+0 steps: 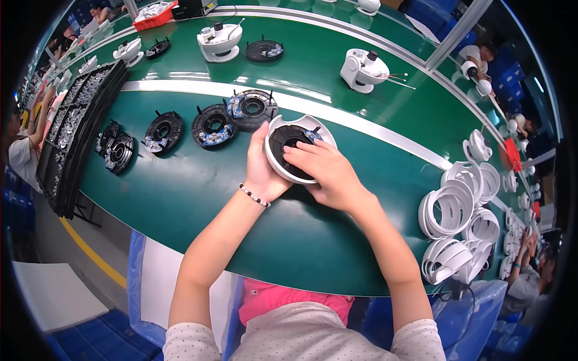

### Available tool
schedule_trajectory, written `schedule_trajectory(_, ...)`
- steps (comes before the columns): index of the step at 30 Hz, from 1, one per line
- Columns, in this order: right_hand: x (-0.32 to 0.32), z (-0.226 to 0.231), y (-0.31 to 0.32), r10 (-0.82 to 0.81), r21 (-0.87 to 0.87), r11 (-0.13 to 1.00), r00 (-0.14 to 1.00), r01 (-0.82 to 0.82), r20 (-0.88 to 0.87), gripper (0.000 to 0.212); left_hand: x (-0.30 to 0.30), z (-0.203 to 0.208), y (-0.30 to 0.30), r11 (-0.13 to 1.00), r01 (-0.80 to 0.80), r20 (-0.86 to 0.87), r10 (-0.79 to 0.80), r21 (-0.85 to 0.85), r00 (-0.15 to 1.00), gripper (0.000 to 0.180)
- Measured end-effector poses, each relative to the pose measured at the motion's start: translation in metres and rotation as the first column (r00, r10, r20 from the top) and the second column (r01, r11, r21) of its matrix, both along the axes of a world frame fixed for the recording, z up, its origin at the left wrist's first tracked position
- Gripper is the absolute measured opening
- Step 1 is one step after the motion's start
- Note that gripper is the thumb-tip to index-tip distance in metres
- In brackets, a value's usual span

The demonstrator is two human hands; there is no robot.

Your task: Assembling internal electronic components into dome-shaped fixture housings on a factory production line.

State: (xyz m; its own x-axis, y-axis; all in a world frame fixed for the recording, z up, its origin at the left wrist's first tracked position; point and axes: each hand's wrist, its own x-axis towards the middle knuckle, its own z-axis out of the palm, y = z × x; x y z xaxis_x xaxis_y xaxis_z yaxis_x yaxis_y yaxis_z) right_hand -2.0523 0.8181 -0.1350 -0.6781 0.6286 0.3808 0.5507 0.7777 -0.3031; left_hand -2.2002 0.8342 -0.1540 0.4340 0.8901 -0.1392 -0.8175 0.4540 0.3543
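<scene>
In front of me, above the green table, is a white round plastic housing [326, 133] with a notch in its rim. My left hand [263, 165], wearing a beaded bracelet, is closed round its left side. Inside the housing sits a black plastic disc [279, 143] with a small blue circuit board [312, 135] at its upper right. The fingers of my right hand [330, 176] press on the disc's face, while its thumb is mostly hidden near the housing's lower edge. Beyond my left hand lie similar black discs with circuit boards, two of them overlapping [253, 103] [215, 125].
More black discs [163, 132] lie at the left, beside stacked black trays [72, 120] of small parts. White rings [447, 210] are piled at the right. Behind a pale strip, the conveyor [301, 60] carries white camera-like units [365, 70]. Other people work along both sides.
</scene>
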Motion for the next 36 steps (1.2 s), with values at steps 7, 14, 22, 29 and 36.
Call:
schedule_trajectory(7, 0.027, 0.022, -0.003, -0.452, -0.627, 0.729, 0.493, -0.276, -0.743, 0.04, -0.004, 0.001, -0.002, 0.934, 0.112, -0.245, -0.027, 0.34, 0.969, 0.073)
schedule_trajectory(14, 0.042, 0.004, -0.009, -0.501, -0.617, 0.468, 0.385, -0.633, -0.775, 0.057, 0.004, 0.012, -0.019, 0.679, -0.115, -0.346, 0.503, 0.725, 0.792, 0.051)
schedule_trajectory(22, 0.057, -0.011, 0.0, -0.367, -0.596, 0.392, 0.475, -0.701, -0.8, 0.071, 0.003, 0.012, -0.027, 0.465, -0.004, -0.356, 0.685, 0.885, 0.636, 0.052)
schedule_trajectory(29, 0.081, 0.033, 0.029, -0.301, -0.667, 0.671, 0.703, -0.324, -0.644, 0.047, 0.012, -0.005, -0.012, 0.405, 0.087, -0.405, 0.825, 0.91, 0.393, 0.07)
schedule_trajectory(36, 0.081, 0.006, 0.148, -0.561, 0.235, 0.82, 0.814, 0.522, 0.149, 0.038, 0.021, -0.025, -0.017, 0.415, 0.276, -0.496, 0.77, 0.867, 0.402, 0.069)
